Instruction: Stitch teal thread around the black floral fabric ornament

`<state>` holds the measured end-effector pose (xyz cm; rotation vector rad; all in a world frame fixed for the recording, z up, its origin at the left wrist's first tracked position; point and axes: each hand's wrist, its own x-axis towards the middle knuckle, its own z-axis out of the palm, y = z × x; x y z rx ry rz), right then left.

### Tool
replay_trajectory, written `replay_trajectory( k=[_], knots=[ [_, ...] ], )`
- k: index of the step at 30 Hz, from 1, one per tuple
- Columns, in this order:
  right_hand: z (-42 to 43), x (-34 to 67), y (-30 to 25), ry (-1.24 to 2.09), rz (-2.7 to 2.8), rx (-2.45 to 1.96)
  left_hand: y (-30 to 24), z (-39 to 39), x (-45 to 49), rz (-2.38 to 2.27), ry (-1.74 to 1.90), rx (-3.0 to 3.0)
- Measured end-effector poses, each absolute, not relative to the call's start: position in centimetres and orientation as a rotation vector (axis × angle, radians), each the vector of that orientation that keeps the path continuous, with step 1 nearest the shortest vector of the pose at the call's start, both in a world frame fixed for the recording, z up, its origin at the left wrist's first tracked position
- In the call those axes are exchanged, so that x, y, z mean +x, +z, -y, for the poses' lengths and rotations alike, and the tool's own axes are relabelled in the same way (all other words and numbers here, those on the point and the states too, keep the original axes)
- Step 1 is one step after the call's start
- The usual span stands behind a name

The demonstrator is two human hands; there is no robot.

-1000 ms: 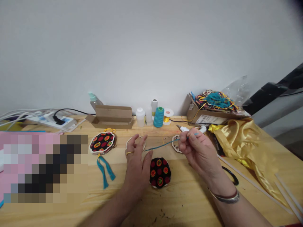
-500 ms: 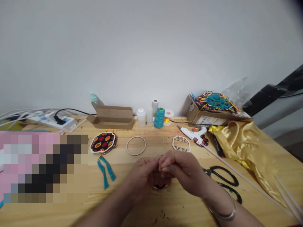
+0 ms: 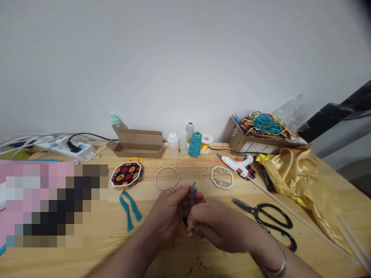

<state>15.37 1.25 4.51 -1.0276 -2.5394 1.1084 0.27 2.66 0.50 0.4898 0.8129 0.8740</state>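
My left hand (image 3: 171,208) and my right hand (image 3: 216,226) meet over the wooden table (image 3: 203,258), fingers pinched round a teal cord (image 3: 193,192). The cord stands upright out of the left fingers and its lower end shows under the right fingers. A sliver of the black patterned fabric disc (image 3: 184,221) shows between the hands; the rest is hidden. Beyond the hands lie a plain wooden ring (image 3: 166,178) and a fretwork wooden frame (image 3: 222,177).
Black scissors (image 3: 268,219) lie right of my hands; a white glue gun (image 3: 237,164) and yellow satin cloth (image 3: 298,173) are farther right. A finished patterned pendant with teal tassel (image 3: 126,175) lies left. Thread spools (image 3: 195,143), bottles and cardboard boxes (image 3: 136,143) line the wall.
My right hand brought the teal cord down from near the fretwork frame to my left hand. Both hands now hold it upright over the fabric disc, which they cover.
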Motion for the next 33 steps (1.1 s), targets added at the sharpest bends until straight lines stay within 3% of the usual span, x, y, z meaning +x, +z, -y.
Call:
replay_trajectory(
  k=[22, 29, 33],
  knots=[
    [-0.7, 13.7, 3.2, 0.962, 2.937, -0.791, 0.3, -3.2, 0.0, -0.808, 0.943, 0.456],
    [-1.5, 14.6, 3.5, 1.312, 2.409, -0.828, 0.0, -3.4, 0.1, -0.916, 1.028, 0.512],
    [-3.8, 15.4, 4.8, 1.146, 1.829, -1.168, -0.1, -3.4, 0.2, -0.951, 1.079, 0.568]
  ],
)
